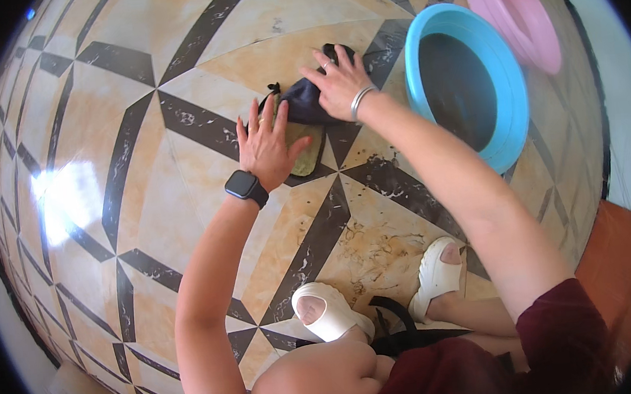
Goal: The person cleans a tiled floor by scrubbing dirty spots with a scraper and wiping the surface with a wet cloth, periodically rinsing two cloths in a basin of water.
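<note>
A dark navy and black cloth [303,100] lies bunched on the tiled floor [193,151]. My left hand [266,139] presses flat with spread fingers on the left part of the bundle, beside an olive-green piece [309,155] with a dark edge; whether that piece belongs to the cloth I cannot tell. My right hand [339,79] rests on the cloth's right end, fingers spread, with black material showing beyond the fingertips. Neither hand is closed round anything. What lies under the palms is hidden.
A light blue plastic basin [511,118] of dark, murky water [458,91] stands to the right. Behind it a pink plastic basin [525,21] leans by the wall. Dirty wet smears [376,248] mark the floor before my white slippers [328,311]. An orange-brown surface [620,266] is at lower right.
</note>
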### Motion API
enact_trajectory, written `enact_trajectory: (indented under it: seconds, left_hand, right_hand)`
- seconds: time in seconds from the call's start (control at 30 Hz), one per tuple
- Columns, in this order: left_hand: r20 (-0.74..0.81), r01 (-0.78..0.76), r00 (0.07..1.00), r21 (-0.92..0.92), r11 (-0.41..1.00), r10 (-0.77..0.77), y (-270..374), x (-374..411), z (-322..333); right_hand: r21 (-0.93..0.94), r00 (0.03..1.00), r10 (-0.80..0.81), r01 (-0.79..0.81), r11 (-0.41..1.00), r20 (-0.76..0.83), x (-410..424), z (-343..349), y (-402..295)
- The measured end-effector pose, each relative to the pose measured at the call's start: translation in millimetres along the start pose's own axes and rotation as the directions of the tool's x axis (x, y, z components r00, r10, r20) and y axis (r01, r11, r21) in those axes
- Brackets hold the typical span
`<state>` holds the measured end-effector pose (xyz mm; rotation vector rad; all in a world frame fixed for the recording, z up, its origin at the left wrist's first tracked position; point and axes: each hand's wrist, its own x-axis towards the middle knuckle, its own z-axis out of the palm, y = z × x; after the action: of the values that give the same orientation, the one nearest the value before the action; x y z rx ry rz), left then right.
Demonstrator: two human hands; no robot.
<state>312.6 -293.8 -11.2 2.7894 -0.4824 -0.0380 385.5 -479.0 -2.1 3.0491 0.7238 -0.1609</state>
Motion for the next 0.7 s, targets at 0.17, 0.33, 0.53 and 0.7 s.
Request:
enact_trajectory:
  seconds: [0.17,0.33,0.53,0.7]
  left_hand:
    - [0.019,-0.057,0.998,0.007,0.998,0.056,-13.7,12.7,38.7]
    - [-0.036,-0.172,0.984,0.042,0.984,0.173,-13.6,113.1,40.9]
    - [0.0,-0.537,0.839,-0.158,0.829,0.543,3.0,159.9,64.1]
    - [-0.028,-0.627,0.758,-0.307,0.716,0.652,37.7,104.6,79.0]
  right_hand:
    - [0.09,0.977,0.042,-0.024,0.996,-0.209,-8.9,59.9,27.0]
    - [0.028,0.813,0.566,-0.568,0.822,-0.138,11.7,65.7,46.7]
    - [0.149,0.79,0.612,-0.601,0.785,-0.041,-70.1,62.2,22.7]
    - [0.028,0.882,0.468,-0.468,0.884,-0.047,-156.3,51.6,5.2]
